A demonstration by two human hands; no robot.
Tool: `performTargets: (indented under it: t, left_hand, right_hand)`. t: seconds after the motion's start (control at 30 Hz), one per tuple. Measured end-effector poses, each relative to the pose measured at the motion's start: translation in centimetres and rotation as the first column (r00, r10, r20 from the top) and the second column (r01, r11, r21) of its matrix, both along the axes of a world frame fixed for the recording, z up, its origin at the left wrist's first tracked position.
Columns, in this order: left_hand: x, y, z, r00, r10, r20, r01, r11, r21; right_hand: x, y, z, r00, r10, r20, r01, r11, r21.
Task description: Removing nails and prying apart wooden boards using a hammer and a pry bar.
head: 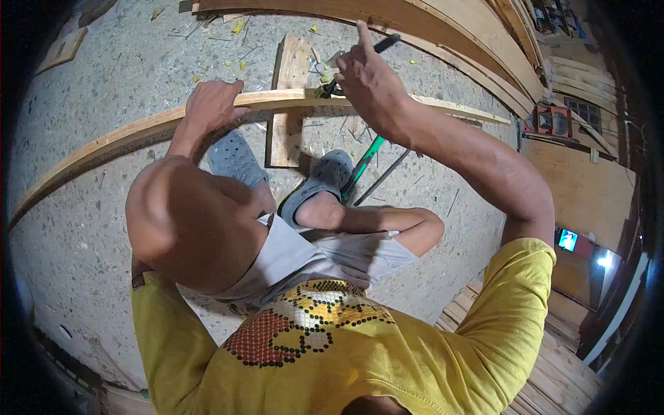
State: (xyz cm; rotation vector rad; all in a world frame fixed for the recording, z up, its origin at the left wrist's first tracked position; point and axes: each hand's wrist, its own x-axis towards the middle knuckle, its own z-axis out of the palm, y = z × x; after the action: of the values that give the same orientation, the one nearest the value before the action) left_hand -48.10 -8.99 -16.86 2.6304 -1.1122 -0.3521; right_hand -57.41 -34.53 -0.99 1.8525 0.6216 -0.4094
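Note:
A long, narrow wooden strip (280,98) crosses in front of me over a short, thick wooden block (288,135) on the floor. My left hand (213,102) grips the strip left of the block, its thumb along the near edge. In my right hand (365,75) is a dark-handled tool (386,43), held over the strip just right of the block. The tool's dark lower end meets the strip; my fingers hide much of it, so its exact kind is unclear. My right index finger points outward.
A green-and-black tool handle (365,163) and a dark metal rod (381,177) lie beside my right clog (332,171). Long boards (415,23) stand along the far side. Yellow scraps (238,26) litter the speckled floor. More planks (555,373) lie at lower right.

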Motion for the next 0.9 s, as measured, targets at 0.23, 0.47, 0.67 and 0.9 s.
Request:
performTargets:
  t: [0.23, 0.47, 0.67, 0.9]
  left_hand:
    - [-0.1, 0.3, -0.3, 1.0, 0.023, -0.012, -0.024, 1.0, -0.011]
    - [0.1, -0.5, -0.9, 1.0, -0.004, -0.02, 0.004, 1.0, -0.008]
    - [0.3, 0.6, -0.6, 1.0, -0.007, -0.008, 0.006, 1.0, -0.007]
    - [0.1, 0.8, -1.1, 0.999, -0.007, 0.034, 0.009, 0.996, -0.084]
  right_hand:
    - [0.4, 0.6, -0.1, 0.999, 0.021, -0.028, -0.021, 1.0, -0.013]
    - [1.0, 0.7, -0.1, 0.999, -0.039, -0.008, 0.04, 0.997, 0.073]
    - [3.1, -1.4, -0.6, 0.976, -0.109, -0.189, 0.154, 0.957, 0.246]
    - [-1.3, -9.6, -2.0, 0.979, -0.104, -0.176, 0.181, 0.841, 0.51]
